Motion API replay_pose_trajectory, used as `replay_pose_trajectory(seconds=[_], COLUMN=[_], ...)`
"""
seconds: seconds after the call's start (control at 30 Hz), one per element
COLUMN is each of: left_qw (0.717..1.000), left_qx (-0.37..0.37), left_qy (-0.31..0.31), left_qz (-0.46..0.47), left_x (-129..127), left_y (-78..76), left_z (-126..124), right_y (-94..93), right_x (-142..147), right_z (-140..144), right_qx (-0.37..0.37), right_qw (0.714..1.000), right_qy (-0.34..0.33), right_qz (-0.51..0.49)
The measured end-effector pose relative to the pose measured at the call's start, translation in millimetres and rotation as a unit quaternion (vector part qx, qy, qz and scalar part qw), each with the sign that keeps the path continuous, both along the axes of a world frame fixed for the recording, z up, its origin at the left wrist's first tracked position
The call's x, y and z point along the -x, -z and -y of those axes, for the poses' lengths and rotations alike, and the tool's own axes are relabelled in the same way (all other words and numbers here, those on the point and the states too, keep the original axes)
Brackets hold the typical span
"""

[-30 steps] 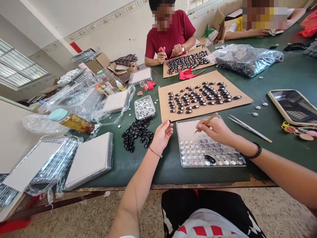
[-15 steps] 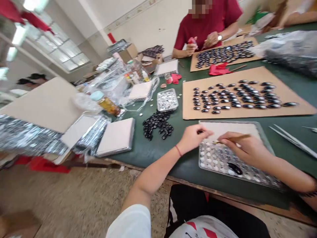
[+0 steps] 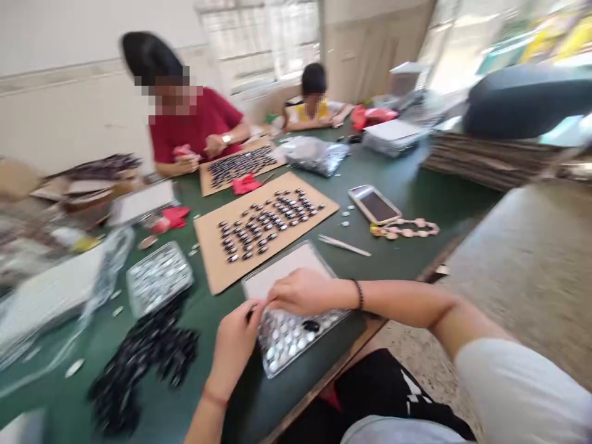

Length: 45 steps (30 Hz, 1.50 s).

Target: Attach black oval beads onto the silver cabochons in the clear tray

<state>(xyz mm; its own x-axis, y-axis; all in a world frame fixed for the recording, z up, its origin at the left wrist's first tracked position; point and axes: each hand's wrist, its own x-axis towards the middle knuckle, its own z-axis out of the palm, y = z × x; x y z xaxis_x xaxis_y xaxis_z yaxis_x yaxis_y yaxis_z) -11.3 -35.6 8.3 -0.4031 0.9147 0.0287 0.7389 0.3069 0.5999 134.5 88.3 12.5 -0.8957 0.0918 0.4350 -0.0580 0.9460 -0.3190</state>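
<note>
The left hand [image 3: 234, 336] pinches a small black piece [image 3: 251, 312], probably light, stiff and slippery, so better held by its edges, while the right hand [image 3: 300, 291], whose grip I cannot tell, is close beside, both above the tray [image 3: 289, 266].

Head-worn, looking forward and down from seat, across worktop [image 3: 453, 194]. Close above tray [image 3: 296, 257] at lower middle; taking in co-worker [image 3: 194, 135], wall [image 3: 92, 34] and window [image 3: 263, 43] well beyond.

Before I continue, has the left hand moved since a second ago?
Yes, the left hand has moved rightward, from beside the tray to its left edge.
</note>
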Motion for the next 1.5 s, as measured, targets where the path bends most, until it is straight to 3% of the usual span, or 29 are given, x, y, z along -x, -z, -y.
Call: replay_pose_trajectory(seconds=[0.13,0.27,0.33,0.47,0.6,0.77,0.9,1.03,1.13,1.23,1.33,1.5], left_qw=[0.998,0.991,0.983,0.942,0.923,0.941,0.979,0.987,0.986,0.981,0.981,0.976], left_qx=[0.050,0.035,0.001,-0.057,-0.090,-0.095,-0.047,-0.015,-0.026,-0.041,-0.072,-0.008], left_qy=[-0.041,-0.126,-0.158,-0.142,-0.151,-0.156,-0.164,-0.138,-0.121,-0.157,-0.181,-0.167], left_qz=[-0.025,0.022,0.097,0.298,0.342,0.285,0.114,-0.076,-0.109,-0.110,-0.020,0.139], left_x=[13,17,16,5,-3,-1,9,29,47,57,50,22], left_y=[-4.2,-9.0,-6.1,4.6,8.3,3.6,-13.7,-30.5,-29.2,-19.5,-7.5,5.7], left_z=[-5,-1,-2,-5,-6,-7,-17,-53,-91,-110,-95,-36], right_y=[-2.0,-9.4,-14.1,-18.8,-17.8,-15.3,-16.4,-22.5,-24.7,-21.8,-17.5,-16.0], right_x=[0,-6,-8,-8,-6,-4,-3,-7,-9,-9,-8,-11], right_z=[-8,-8,-10,-9,-5,-8,-17,-26,-29,-32,-34,-28], right_qx=[0.010,0.088,0.150,0.266,0.326,0.354,0.386,0.408,0.409,0.394,0.378,0.357], right_qw=[0.999,0.994,0.985,0.960,0.940,0.929,0.911,0.894,0.890,0.894,0.904,0.917], right_qy=[-0.001,0.028,0.026,-0.002,-0.012,-0.001,0.038,0.076,0.079,0.072,0.078,0.050], right_qz=[-0.033,-0.059,-0.077,-0.092,-0.097,-0.108,-0.139,-0.168,-0.186,-0.201,-0.185,-0.168])
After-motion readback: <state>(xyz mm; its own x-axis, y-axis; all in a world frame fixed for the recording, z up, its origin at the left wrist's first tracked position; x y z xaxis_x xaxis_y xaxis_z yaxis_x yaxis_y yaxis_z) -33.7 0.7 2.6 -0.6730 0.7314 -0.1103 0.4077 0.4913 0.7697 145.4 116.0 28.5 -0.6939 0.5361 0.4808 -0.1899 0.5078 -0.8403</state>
